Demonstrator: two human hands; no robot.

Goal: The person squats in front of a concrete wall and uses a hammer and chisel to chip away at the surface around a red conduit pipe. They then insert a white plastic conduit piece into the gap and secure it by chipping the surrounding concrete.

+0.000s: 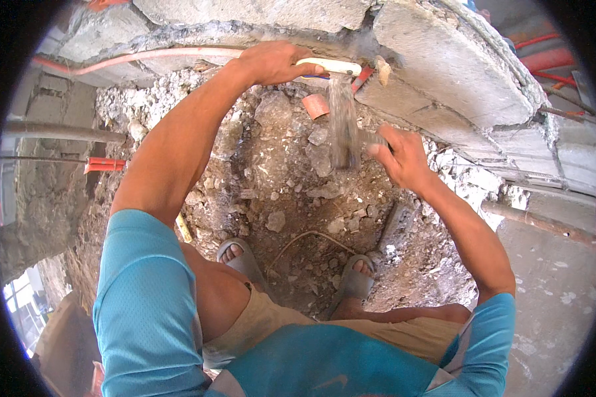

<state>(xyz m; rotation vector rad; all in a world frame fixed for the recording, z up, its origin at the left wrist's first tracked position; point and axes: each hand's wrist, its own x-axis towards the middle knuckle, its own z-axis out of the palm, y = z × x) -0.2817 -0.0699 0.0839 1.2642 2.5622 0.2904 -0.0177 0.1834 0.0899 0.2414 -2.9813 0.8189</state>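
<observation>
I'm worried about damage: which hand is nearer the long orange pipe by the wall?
Left. The left hand, on the white handle, appears just beside the pipe; the right hand, on the hammer, is farther right and lower in view.

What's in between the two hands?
In the head view, the blurry hammer head shows between the left hand and the right hand, along with the end of the white-handled tool and a small orange piece.

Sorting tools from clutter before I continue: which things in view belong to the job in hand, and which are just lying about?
In use:
hammer in the right hand
white piece in the left hand
probably the block wall

Apparently lying about:
orange pipe piece
loose stone
thin cord
</observation>
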